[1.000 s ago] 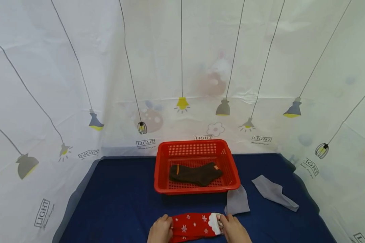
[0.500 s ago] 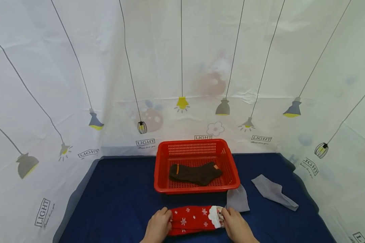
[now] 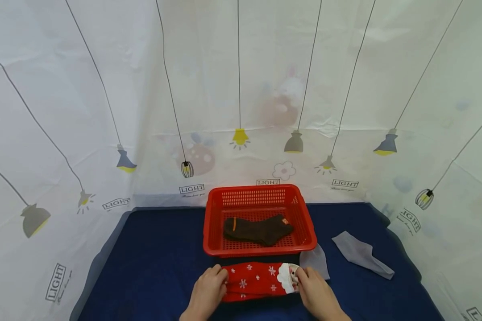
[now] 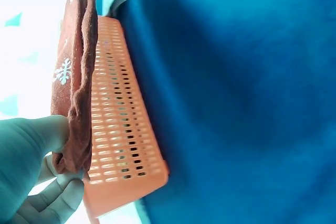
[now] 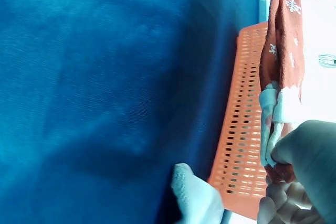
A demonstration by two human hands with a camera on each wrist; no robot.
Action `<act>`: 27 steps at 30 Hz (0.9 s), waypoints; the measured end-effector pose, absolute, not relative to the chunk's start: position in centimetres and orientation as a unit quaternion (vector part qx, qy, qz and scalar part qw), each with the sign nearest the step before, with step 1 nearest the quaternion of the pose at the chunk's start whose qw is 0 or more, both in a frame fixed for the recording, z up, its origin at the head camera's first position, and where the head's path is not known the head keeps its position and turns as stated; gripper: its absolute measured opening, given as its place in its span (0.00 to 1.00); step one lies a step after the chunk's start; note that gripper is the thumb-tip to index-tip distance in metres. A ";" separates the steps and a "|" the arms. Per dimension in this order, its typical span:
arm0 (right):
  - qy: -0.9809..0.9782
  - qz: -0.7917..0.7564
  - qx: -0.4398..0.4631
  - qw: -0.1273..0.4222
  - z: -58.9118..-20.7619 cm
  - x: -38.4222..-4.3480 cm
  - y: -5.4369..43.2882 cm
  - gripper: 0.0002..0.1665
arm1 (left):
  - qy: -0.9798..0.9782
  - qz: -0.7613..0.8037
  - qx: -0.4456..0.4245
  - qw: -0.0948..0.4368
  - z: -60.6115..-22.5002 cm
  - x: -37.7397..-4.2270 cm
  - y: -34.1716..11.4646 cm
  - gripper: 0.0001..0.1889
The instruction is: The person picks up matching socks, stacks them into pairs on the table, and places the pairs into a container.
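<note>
A pair of red socks with white snowflakes and a Santa face at one end is stretched level between both hands, in front of the red basket. The left hand pinches the plain red end between thumb and fingers, which the left wrist view shows close up. At the Santa end, the right hand pinches the fabric. Two layers of red cloth lie together in the right wrist view, raised above the blue cloth. Inside the basket lie dark brown socks with an orange stripe.
One grey sock lies on the blue cloth to the right. Another grey sock sits by the basket's front right corner, partly hidden by the basket and right hand. A white printed curtain encloses the back and sides.
Both hands have moved forward toward the basket with the red socks between them, keeping their hold on each end. The basket, brown socks and grey socks stay where they were.
</note>
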State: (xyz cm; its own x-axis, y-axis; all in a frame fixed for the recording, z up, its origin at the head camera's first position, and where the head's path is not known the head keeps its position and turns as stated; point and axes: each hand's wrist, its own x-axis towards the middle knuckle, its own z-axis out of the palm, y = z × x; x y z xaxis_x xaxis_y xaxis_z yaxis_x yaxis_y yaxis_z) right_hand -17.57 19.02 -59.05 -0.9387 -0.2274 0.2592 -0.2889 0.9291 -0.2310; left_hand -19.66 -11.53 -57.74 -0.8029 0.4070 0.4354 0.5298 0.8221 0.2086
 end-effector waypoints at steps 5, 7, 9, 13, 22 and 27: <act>-0.962 0.137 0.150 0.181 -58.1 -17.9 19.2 0.16 | -0.933 -0.160 -0.247 0.206 -56.7 -19.8 -11.4 0.13; -0.959 0.135 0.152 0.199 -57.6 -18.0 19.3 0.17 | -0.932 -0.161 -0.245 0.213 -56.3 -19.8 -11.3 0.13; -0.958 0.133 0.152 0.206 -57.3 -18.2 19.3 0.17 | -0.932 -0.162 -0.241 0.216 -55.8 -19.9 -11.2 0.12; -0.953 0.131 0.161 0.223 -56.8 -18.6 19.4 0.16 | -0.930 -0.163 -0.234 0.231 -55.3 -20.2 -11.2 0.12; -0.944 0.122 0.169 0.255 -56.0 -20.3 19.2 0.12 | -0.921 -0.155 -0.228 0.275 -54.8 -22.2 -11.3 0.13; -0.941 0.109 0.171 0.272 -55.5 -21.7 19.1 0.13 | -0.916 -0.154 -0.228 0.291 -54.4 -23.5 -11.3 0.12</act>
State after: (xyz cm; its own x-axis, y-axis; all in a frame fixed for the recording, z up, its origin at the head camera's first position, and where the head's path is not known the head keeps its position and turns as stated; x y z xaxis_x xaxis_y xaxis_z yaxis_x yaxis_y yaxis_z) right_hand -21.65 19.12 -55.53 -0.7937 -0.2624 0.5488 -0.3805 0.9180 -0.1114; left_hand -23.55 -11.28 -54.43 -0.7262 0.3285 0.6039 0.5076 0.8486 0.1488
